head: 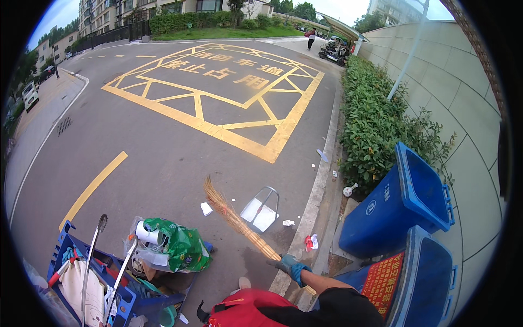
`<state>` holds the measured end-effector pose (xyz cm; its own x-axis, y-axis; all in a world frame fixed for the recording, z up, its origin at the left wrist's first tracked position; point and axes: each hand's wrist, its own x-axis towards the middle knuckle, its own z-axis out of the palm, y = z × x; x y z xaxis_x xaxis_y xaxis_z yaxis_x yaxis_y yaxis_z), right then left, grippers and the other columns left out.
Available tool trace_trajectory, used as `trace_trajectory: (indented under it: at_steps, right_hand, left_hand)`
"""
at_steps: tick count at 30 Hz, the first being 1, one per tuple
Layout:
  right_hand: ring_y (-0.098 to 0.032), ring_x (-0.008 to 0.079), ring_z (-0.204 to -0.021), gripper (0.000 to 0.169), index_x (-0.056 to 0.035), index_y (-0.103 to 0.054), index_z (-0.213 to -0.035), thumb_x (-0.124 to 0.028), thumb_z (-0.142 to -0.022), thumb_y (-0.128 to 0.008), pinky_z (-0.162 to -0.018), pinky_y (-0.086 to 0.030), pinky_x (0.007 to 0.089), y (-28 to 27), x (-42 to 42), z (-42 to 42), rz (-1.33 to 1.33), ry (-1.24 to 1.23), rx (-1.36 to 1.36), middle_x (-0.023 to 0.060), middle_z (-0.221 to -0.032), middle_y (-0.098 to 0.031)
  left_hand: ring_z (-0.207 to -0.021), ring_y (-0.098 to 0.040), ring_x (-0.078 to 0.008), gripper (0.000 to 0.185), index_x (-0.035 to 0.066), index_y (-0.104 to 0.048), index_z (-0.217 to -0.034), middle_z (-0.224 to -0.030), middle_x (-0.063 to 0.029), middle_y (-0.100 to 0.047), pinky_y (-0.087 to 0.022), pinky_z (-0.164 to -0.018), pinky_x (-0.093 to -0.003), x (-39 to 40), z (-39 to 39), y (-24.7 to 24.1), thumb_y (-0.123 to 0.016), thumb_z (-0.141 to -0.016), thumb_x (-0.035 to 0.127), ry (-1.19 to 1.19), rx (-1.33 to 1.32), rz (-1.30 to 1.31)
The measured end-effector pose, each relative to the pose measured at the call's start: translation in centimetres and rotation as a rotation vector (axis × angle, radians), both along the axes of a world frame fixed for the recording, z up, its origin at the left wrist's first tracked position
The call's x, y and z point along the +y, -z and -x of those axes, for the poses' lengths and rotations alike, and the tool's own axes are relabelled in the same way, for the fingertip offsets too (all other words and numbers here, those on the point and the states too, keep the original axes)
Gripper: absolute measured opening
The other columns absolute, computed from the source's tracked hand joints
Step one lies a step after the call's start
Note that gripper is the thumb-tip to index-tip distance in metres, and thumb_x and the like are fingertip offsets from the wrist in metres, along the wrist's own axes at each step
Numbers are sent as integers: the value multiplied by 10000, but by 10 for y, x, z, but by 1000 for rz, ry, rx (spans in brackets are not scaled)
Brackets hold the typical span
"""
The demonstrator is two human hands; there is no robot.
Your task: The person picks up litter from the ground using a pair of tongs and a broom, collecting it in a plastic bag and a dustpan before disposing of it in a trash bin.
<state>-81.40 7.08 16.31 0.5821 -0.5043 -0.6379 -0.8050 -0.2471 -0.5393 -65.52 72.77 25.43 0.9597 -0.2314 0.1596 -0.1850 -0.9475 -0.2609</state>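
Observation:
In a teal and dark work glove, my right hand [289, 267] grips the handle of a straw broom [241, 227]. The broom slants up and left, its bristle end above the asphalt or touching it; I cannot tell which. Beyond the broom lies what looks like a dustpan [260, 215], white with a grey metal loop handle. A white scrap [206, 209] is left of the bristles, and crumpled white paper [288, 223] lies right of the pan. Red and white litter [311, 243] rests by the kerb [304, 229]. My left hand is out of view.
At left, a blue cart [139, 304] holds mixed waste, metal tongs [92, 265] and a green bag [179, 245]. Two blue wheeled bins [378, 208] [425, 282] stand right, beside a hedge [367, 122] and wall [445, 81]. A person [311, 39] is near parked scooters [333, 53].

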Motion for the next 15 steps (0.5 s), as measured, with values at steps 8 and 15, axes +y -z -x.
trace_trajectory:
  at_steps: [8, 15]
  right_hand:
    - [-613, 195, -738, 646, -29, -627, -1075, -576, -733, -631, -658, -462, 325, 0, -6, -18, -20, -88, 69, 77, -800, -645]
    - [-532, 137, -552, 428, -42, -636, -808, -455, -729, -713, -532, -409, 304, 14, 41, 16, -125, 199, 125, 38, -643, -590]
  left_hand:
    - [-1181, -450, -365, 711, 106, -499, -1279, -1322, -193, -450, -346, -965, -490, 34, 28, 7, -386, -850, 661, 18, -137, -61]
    - [-1326, -261, -375, 663, 74, -544, -1160, -1421, -174, -319, -176, -1081, -520, 8, 1, 5, -565, -756, 601, -2, -138, 173]
